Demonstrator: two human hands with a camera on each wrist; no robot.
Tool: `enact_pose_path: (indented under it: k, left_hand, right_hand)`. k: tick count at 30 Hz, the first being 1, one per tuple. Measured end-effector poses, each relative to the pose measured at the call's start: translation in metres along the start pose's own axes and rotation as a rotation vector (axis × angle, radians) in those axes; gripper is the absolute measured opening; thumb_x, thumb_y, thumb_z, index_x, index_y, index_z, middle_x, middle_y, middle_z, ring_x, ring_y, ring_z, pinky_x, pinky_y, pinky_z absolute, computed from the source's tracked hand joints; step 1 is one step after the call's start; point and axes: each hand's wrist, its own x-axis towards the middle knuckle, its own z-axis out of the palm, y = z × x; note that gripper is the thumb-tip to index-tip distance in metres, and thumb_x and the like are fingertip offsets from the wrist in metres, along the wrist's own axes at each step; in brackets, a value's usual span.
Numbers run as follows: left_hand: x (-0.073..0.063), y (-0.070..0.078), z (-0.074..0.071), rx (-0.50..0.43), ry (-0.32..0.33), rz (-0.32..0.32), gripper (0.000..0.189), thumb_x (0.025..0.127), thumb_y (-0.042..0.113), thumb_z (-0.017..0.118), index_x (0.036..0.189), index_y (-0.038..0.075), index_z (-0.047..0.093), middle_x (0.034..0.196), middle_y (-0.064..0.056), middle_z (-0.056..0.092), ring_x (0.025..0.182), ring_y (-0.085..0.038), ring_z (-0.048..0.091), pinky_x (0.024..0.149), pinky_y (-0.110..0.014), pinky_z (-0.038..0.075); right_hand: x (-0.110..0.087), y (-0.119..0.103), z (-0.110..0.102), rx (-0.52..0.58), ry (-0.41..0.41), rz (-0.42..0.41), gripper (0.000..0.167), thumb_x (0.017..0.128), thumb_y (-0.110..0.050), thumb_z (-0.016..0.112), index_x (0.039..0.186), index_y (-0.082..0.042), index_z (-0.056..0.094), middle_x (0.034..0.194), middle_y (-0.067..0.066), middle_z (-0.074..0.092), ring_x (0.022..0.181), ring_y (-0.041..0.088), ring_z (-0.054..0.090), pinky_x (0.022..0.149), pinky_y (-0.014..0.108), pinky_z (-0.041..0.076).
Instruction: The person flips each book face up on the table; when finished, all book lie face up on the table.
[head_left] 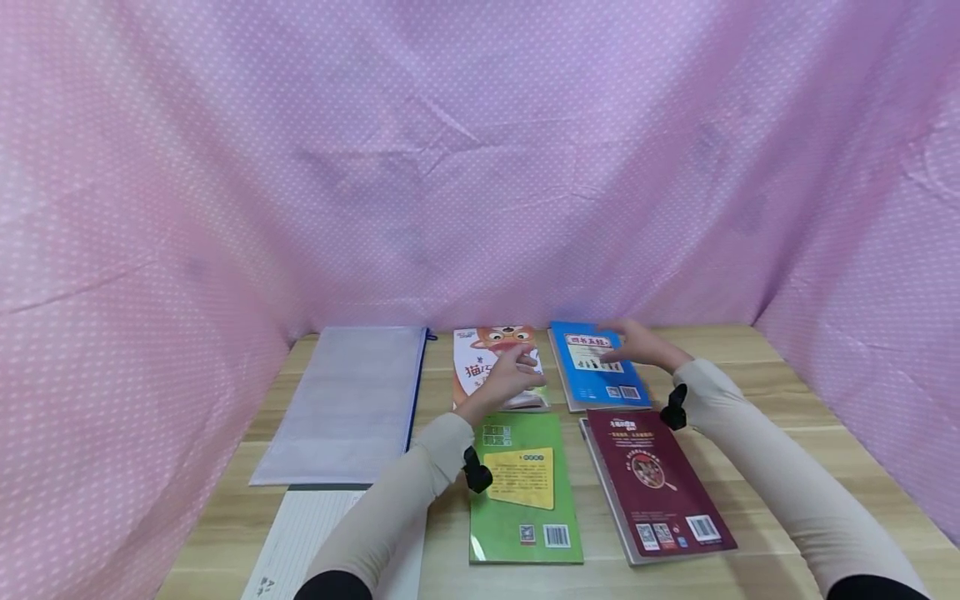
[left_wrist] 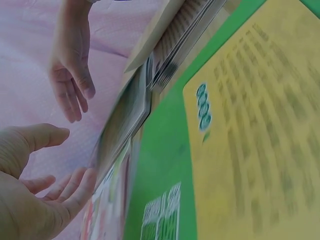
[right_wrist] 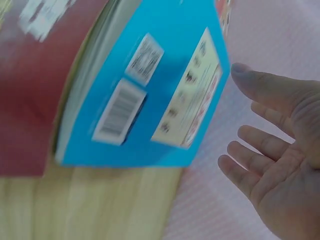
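Four items aside, my left hand (head_left: 508, 379) hovers over the white book with an orange cartoon cat (head_left: 480, 354), fingers loosely bent and holding nothing. Above the blue book (head_left: 600, 392) is my right hand (head_left: 637, 346), its thumb and fingers apart around air in the right wrist view. In front of the cat book lies a green book (head_left: 517, 533) with a yellow panel, partly under the left forearm. A maroon book (head_left: 660, 492) lies nearer than the blue one, its barcode side up. Both hands look apart from the covers.
At the left, a translucent zip folder (head_left: 352, 400) with a dark blue edge lies flat. Its near end overlaps a lined paper pad (head_left: 300, 533), partly covered by the left sleeve. Pink dotted cloth (head_left: 480, 167) hangs behind and beside the wooden table (head_left: 780, 400).
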Motion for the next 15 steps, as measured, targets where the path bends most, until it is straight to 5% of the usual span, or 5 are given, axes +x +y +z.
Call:
enact_pose_path:
  k: [15]
  left_hand:
    - [0.011, 0.002, 0.046, 0.025, 0.042, -0.004, 0.072, 0.087, 0.002, 0.074, 0.151, 0.0, 0.042, 0.139, -0.025, 0.055, 0.122, -0.037, 0.062, 0.094, -0.04, 0.06]
  right_hand:
    - [-0.011, 0.047, 0.006, 0.101, 0.028, 0.179, 0.071, 0.091, -0.018, 0.077, 0.151, 0.0, 0.044, 0.16, 0.031, 0.033, 0.145, 0.058, 0.028, 0.114, 0.072, 0.031]
